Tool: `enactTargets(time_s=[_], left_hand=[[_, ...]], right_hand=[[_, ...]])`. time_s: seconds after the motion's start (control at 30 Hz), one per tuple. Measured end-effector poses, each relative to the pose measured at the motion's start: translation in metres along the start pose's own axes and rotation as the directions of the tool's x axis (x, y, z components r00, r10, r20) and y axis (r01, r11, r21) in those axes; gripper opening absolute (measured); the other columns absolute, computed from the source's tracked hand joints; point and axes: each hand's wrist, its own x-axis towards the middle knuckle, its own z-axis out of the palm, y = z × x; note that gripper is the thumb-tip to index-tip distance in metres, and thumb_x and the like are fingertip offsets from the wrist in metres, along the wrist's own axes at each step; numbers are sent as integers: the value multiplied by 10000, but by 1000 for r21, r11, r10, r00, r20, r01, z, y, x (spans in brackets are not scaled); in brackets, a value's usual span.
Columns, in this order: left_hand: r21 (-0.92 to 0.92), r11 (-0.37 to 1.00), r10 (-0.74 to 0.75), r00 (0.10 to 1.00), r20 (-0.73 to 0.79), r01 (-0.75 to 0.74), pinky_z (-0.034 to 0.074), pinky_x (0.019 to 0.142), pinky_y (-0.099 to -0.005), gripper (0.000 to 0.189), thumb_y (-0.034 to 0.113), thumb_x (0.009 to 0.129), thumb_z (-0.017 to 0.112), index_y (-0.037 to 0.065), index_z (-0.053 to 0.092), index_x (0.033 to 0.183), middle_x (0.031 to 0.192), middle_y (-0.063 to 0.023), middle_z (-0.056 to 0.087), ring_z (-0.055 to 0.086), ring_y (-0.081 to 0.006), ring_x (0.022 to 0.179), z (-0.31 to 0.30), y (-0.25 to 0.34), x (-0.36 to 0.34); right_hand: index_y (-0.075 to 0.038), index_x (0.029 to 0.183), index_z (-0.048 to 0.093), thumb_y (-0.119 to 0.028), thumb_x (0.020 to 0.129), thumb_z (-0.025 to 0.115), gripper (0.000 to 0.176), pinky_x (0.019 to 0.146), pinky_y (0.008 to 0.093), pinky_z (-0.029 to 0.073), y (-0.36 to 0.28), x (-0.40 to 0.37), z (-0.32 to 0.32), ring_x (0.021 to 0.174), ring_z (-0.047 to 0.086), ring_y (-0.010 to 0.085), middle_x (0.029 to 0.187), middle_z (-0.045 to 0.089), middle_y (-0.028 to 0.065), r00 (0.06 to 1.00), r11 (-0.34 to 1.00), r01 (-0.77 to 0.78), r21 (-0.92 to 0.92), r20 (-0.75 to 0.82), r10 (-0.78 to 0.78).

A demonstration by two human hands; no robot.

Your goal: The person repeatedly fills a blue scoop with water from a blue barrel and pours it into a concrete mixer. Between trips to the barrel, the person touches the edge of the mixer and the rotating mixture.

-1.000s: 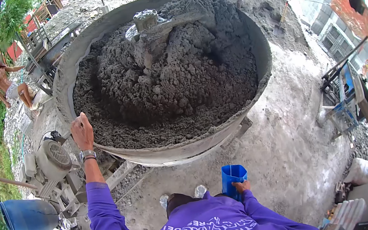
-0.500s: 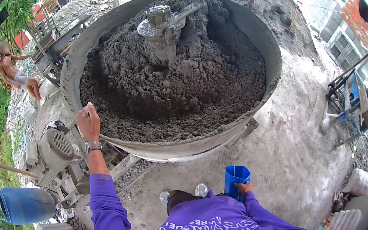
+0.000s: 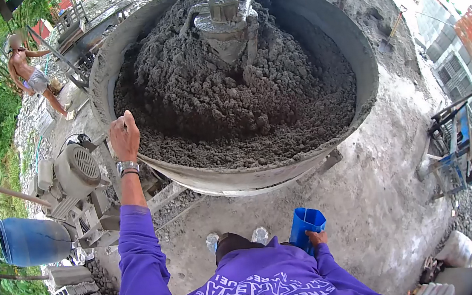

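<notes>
Outside the mixer's near rim [image 3: 252,176], the right hand [image 3: 317,237] grips the jug [image 3: 302,229], open end up. The left hand [image 3: 124,136], curled closed, is nearer, beside the rim's left.

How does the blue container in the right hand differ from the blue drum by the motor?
The container is angular-sided; the drum is rounded. The container looks brighter, the drum duller and scuffed. The right hand holds the container; no hand touches the drum. Both are blue.

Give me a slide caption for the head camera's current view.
Left hand at the rim of a round pan of grey mix, right hand holding a blue container.
</notes>
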Motion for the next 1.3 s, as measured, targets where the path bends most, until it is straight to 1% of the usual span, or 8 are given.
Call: enactTargets(time_s=[0.2, 0.3, 0.37, 0.67, 0.77, 0.93, 1.23, 1.3], left_hand=[[-19, 999, -38, 999, -26, 38, 446, 907, -501, 516, 436, 1002, 440, -1, 690, 889, 983, -217, 670, 593, -395, 995, -7, 12, -2], [-12, 999, -37, 998, -44, 37, 452, 905, -495, 517, 441, 1002, 444, 1, 695, 899, 980, -217, 670, 594, -387, 1004, -7, 11, -2], [-54, 998, -42, 999, -30, 40, 451, 914, -492, 515, 443, 1003, 446, 5, 700, 907, 986, -215, 672, 592, -381, 1017, -7, 10, -2], [-99, 995, -15, 995, -102, 5, 467, 900, -480, 436, 402, 992, 496, 29, 691, 877, 968, -173, 686, 606, -353, 994, -9, 12, -3], [-129, 992, -26, 994, -106, 12, 436, 892, -493, 509, 427, 1020, 425, -3, 656, 876, 930, -204, 668, 582, -384, 976, -11, 15, -4], [-137, 991, -24, 992, -127, 6, 444, 891, -485, 496, 414, 1021, 426, -3, 644, 866, 929, -202, 670, 585, -379, 983, -11, 16, -4], [-234, 972, -57, 975, -215, 5, 443, 892, -489, 472, 391, 1020, 438, -16, 647, 906, 955, -206, 672, 580, -395, 985, -12, 14, -5], [-209, 977, -81, 986, -144, 50, 478, 911, -457, 445, 388, 1006, 465, 5, 692, 1016, 1046, -191, 682, 604, -355, 1031, -11, 9, -4]], right_hand=[[-23, 713, 690, -292, 656, 831, 309, 582, 376, 510, -1, 3, 0, 545, 635, 240, 616, 662, 114, 1000, 998, 5, -59, 17, -4], [-24, 709, 693, -301, 661, 830, 313, 584, 378, 509, -5, -2, -1, 546, 638, 243, 616, 666, 116, 1000, 999, -2, 44, 23, 1], [-34, 632, 688, -296, 656, 834, 301, 558, 352, 502, -7, -2, -2, 556, 648, 207, 613, 670, 91, 999, 998, -42, -56, -10, 42], [-40, 659, 690, -283, 659, 837, 284, 543, 353, 498, -14, -7, -2, 529, 630, 198, 633, 672, 88, 999, 999, -43, -10, 15, 43], [-37, 677, 696, -300, 664, 835, 297, 554, 352, 504, -16, -7, -3, 548, 641, 201, 654, 681, 91, 997, 999, -44, -17, 58, 45], [-29, 673, 694, -309, 664, 835, 314, 569, 351, 511, -23, -12, -5, 556, 646, 212, 660, 685, 90, 999, 996, -31, -87, 39, 35], [-9, 738, 710, -327, 679, 825, 344, 576, 357, 516, 9, 9, 6, 558, 652, 228, 642, 684, 125, 999, 1000, -1, 3, 46, 1], [-12, 743, 711, -326, 674, 829, 342, 576, 358, 517, 11, 12, 5, 560, 653, 229, 646, 685, 126, 999, 1000, -12, -7, 36, 13]])
